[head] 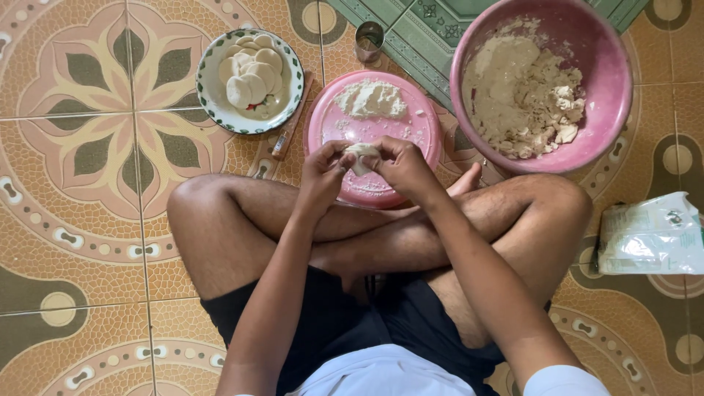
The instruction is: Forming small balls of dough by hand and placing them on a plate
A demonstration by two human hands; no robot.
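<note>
Head view: left hand (323,170) & right hand (400,165) both pinched on small dough piece (362,156), grip closed round it from either side, held over pink plate (422,136). Flour heap (370,98) just beyond grip. Pink basin (612,62) w/ crumbly dough beyond-right; patterned bowl (213,99) of flat discs beyond-left. Plastic bag (649,235) far right on tiled floor (81,220).

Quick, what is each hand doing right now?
Left hand: closed on the small piece of dough.
Right hand: closed on the same piece of dough, above the pink plate.
</note>
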